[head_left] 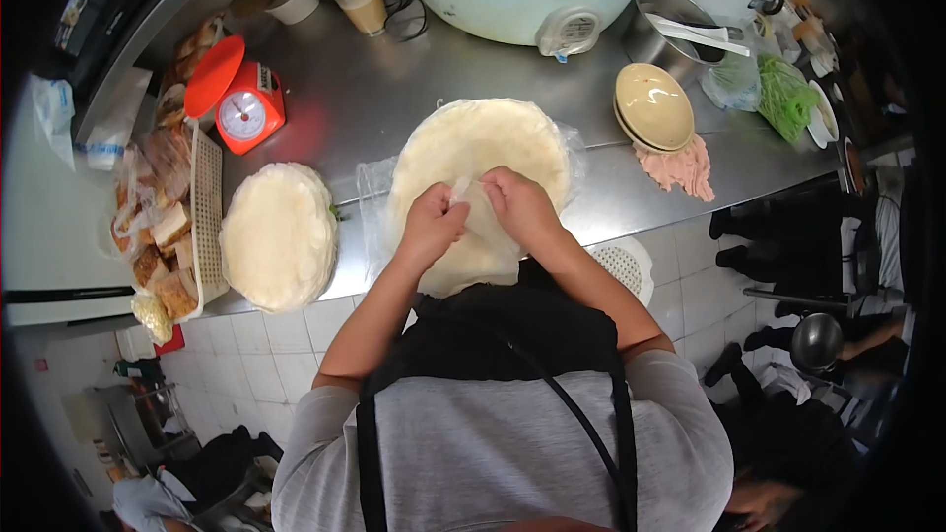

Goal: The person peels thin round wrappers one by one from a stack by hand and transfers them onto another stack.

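Observation:
A large stack of round, thin pastry sheets lies on the steel counter in front of me, with clear plastic wrap under its edges. Over it, my left hand is closed, thumb and fingers pinching the edge of a thin, translucent pastry sheet. My right hand pinches the same sheet a little to the right, its fingertips close to the left ones. Part of the sheet hangs between both hands. To the left sits a second stack of round pastry sheets.
A red kitchen scale and a basket of bread stand at left. At the back is a large rice cooker. Bowls rest on a pink cloth at right. Other people are at the lower sides.

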The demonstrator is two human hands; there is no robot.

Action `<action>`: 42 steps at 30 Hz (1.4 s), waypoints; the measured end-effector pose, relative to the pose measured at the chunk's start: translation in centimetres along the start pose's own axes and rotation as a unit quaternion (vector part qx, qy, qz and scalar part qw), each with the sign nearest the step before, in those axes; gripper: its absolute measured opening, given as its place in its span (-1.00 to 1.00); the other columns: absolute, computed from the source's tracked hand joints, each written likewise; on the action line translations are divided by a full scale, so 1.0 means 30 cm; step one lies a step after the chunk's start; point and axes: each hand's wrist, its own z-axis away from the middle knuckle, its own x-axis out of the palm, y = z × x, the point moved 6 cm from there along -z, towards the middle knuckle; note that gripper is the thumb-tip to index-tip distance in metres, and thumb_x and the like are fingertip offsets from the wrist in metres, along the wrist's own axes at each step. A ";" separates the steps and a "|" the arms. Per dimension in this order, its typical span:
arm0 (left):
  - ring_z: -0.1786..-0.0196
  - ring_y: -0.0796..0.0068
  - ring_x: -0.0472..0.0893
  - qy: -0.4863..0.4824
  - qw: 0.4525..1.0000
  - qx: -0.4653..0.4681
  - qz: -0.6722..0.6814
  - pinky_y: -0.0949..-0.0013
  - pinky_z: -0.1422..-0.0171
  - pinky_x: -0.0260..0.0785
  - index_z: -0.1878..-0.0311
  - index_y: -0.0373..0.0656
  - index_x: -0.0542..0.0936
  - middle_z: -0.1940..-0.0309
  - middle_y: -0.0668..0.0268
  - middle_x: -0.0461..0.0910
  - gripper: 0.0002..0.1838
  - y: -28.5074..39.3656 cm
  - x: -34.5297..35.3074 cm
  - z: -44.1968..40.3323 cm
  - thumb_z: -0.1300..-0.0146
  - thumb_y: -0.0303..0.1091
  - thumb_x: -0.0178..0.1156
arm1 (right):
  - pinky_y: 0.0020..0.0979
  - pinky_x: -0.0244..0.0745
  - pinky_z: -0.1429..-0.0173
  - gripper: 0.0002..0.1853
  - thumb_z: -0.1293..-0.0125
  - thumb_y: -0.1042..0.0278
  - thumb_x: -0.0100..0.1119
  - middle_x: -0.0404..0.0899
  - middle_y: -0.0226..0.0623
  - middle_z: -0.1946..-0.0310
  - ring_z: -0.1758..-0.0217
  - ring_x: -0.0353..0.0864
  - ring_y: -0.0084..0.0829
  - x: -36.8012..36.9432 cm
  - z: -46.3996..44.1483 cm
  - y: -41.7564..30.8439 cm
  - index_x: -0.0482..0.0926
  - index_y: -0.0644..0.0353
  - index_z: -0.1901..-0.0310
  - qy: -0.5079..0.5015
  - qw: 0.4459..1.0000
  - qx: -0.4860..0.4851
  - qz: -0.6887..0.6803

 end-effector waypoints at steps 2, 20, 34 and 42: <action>0.66 0.71 0.36 0.001 1.000 -0.019 0.015 0.62 0.61 0.20 0.46 -0.19 0.35 0.63 0.41 0.40 -0.90 -0.009 -0.033 0.004 -0.08 -0.46 0.07 | -0.21 0.41 0.31 -0.86 -0.19 0.36 -0.03 0.53 -0.06 0.48 0.39 0.52 -0.07 -0.033 -0.009 0.040 0.42 0.19 0.25 0.015 0.999 0.049 0.011; 0.33 0.50 0.47 0.080 0.969 0.222 -0.073 0.44 0.20 0.31 0.25 -0.28 0.42 0.40 0.26 0.50 -0.83 0.122 0.021 -0.170 -0.10 -0.43 -0.01 | -0.50 0.37 0.33 -0.88 -0.20 0.39 0.02 0.50 -0.29 0.52 0.47 0.47 -0.49 -0.113 0.016 -0.072 0.39 0.24 0.30 0.040 0.993 -0.019 -0.109; 0.45 0.62 0.41 0.060 0.955 0.264 -0.119 0.50 0.33 0.29 0.36 -0.23 0.46 0.54 0.35 0.49 -0.89 0.256 0.048 -0.071 -0.16 -0.38 0.06 | -0.19 0.39 0.32 -0.74 -0.06 0.28 0.12 0.50 -0.11 0.58 0.43 0.51 -0.08 -0.144 -0.103 -0.131 0.41 0.23 0.25 0.205 0.968 -0.136 0.049; 0.45 0.68 0.38 0.200 0.951 0.235 -0.027 0.54 0.32 0.27 0.41 -0.25 0.45 0.54 0.41 0.48 -0.88 0.240 -0.212 -0.079 -0.14 -0.39 0.09 | -0.14 0.36 0.34 -0.74 -0.18 0.17 0.02 0.50 0.03 0.51 0.41 0.48 0.03 -0.169 -0.186 -0.043 0.42 0.23 0.30 0.129 0.991 0.024 0.033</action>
